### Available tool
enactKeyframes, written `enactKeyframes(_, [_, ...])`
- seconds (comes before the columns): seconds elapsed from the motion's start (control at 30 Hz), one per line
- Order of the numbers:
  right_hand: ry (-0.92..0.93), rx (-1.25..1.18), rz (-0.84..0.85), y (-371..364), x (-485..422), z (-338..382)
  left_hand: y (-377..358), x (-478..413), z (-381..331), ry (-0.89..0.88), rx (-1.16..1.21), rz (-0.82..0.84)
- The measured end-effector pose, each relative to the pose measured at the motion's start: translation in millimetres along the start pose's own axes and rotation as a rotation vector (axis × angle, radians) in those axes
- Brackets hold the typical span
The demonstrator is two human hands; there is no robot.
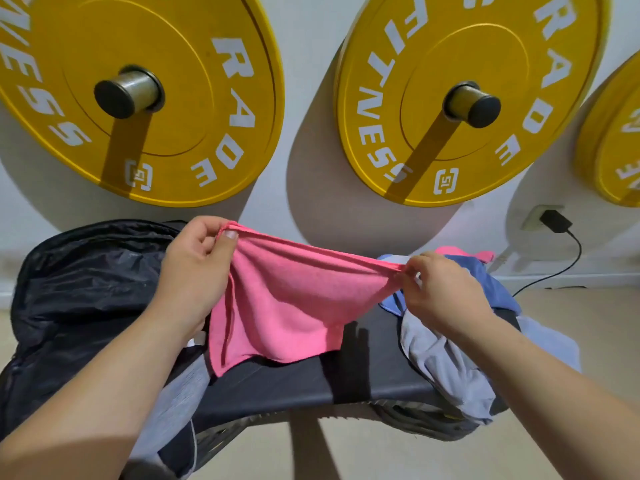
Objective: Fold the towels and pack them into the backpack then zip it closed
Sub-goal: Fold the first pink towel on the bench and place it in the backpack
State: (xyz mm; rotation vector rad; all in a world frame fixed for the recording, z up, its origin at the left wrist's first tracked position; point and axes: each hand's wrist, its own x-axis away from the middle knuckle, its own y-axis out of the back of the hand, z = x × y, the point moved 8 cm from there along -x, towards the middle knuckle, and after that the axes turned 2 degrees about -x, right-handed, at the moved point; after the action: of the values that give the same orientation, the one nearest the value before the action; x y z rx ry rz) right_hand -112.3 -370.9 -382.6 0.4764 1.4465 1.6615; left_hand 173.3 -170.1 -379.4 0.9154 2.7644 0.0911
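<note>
1. the pink towel [287, 303] is held up at the centre of the frame, over the dark bench [346, 375]. its top edge is stretched between both hands. the rest hangs in loose folds, and the lower edge touches the bench top.
2. the left hand [194, 261] pinches the towel's upper-left corner, thumb against curled fingers.
3. the right hand [440, 289] grips the bunched upper-right corner, fingers curled round the edge.
4. the backpack [79, 289], black, lies at the left of the frame by the bench's left end. it gapes open and dark lining shows. we cannot make out any towel inside it.
5. a grey cloth [176, 393] lies at the backpack's right edge in the lower left, partly hidden by the left forearm. we cannot tell whether it is in the bag or beside it.
6. at the right of the frame there is a loose pile on the bench's right end. a blue towel [491, 278] lies on top, and a grey towel [446, 362] is draped over the bench edge. a strip of a second pink towel [460, 252] shows behind the blue one.
7. across the top of the frame, yellow weight plates [138, 98] hang on wall pegs. at the right a black charger [556, 221] sits in a wall socket, its cable running down to the floor.
</note>
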Motion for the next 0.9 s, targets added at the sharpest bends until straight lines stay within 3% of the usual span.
enactKeyframes(0.2, [-0.21, -0.731, -0.21, 28, 3, -13, 6, -3, 2, -0.006, -0.022, -0.066])
enactKeyframes(0.37, [-0.248, -0.996, -0.268, 39, 6, -7, 5, 1, 6, 0.12, 0.0, -0.017])
enactKeyframes(0.57, [-0.458, -1.254, -0.126, 29, 9, -17, 6, 4, -8, 0.14, -0.008, 0.012])
enactKeyframes(0.77, [-0.272, -1.005, -0.311, 47, 16, -13, -8, 17, -25, 0.059, -0.091, 0.064])
enactKeyframes(0.9, [-0.215, -0.884, -0.377, 56, 18, -11, -17, 24, -6, 0.158, -0.281, 0.162])
